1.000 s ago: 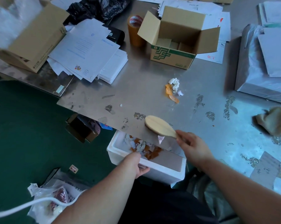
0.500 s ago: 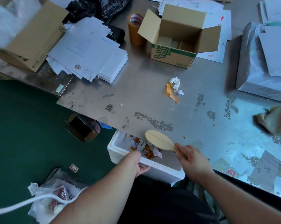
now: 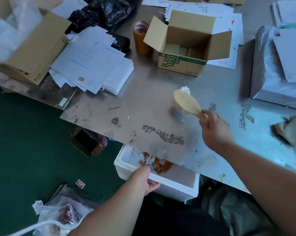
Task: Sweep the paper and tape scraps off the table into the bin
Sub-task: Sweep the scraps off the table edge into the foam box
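The scene is dim, with a cold blue-green cast. Light seems to come from the right: the metal table (image 3: 152, 99) shines washed-out white along its near right part, and the wrapped stack (image 3: 266, 79) at the right throws a dark shadow leftwards. The open cardboard box (image 3: 191, 43) is shaded inside, and the white bin (image 3: 174, 189) lies partly in shade under the table edge. The brush (image 3: 186, 102) is smeared by motion blur, its bristles a grey haze, and the right hand (image 3: 215, 128) gripping it is soft. The plastic bag (image 3: 11, 31) at far left is blurred. Wide-angle distortion curves the table edges and stretches the near forearms.
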### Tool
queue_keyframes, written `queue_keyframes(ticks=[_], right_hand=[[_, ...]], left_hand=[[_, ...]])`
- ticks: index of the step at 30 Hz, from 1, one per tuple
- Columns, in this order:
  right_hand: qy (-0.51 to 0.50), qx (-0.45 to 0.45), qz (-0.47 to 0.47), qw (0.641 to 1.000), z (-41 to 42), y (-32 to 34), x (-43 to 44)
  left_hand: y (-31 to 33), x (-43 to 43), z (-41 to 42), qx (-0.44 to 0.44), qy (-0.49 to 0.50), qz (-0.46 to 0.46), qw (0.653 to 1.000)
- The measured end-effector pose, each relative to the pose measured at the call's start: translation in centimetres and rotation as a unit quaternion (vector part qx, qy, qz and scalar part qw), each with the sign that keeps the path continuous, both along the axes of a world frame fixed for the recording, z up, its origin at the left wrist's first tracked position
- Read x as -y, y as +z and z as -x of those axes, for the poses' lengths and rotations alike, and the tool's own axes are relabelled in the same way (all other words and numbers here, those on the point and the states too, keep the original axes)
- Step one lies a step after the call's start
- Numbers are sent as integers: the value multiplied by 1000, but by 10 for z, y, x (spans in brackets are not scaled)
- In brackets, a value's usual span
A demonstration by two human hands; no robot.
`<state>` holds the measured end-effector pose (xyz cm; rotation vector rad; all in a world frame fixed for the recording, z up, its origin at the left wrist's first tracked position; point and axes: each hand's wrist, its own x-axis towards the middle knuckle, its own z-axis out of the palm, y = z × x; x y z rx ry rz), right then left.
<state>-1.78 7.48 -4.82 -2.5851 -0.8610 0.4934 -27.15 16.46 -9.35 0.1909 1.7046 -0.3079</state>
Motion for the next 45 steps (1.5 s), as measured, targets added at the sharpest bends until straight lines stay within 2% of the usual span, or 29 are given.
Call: queue_keyframes(ticks=[5, 12, 19, 26, 33, 45], right_hand=[[-30, 30, 47, 998, -47, 19, -39], [-10, 24, 104, 994, -80, 16, -67], [11, -83, 108, 991, -84, 6, -62], [40, -131, 97, 986, -47, 7, -29], [22, -159, 94, 983, 21, -10, 18], [24, -159, 68, 985, 133, -18, 69]], left_hand=[[2, 1, -1, -7, 7, -10, 1000], [4, 1, -3, -5, 28, -18, 999], [5, 0, -3, 0, 27, -11, 1000], [4, 0, -4, -10, 29, -9, 1000], [5, -1, -1, -4, 12, -10, 1000], [1, -1, 13, 2, 3, -7, 1000]])
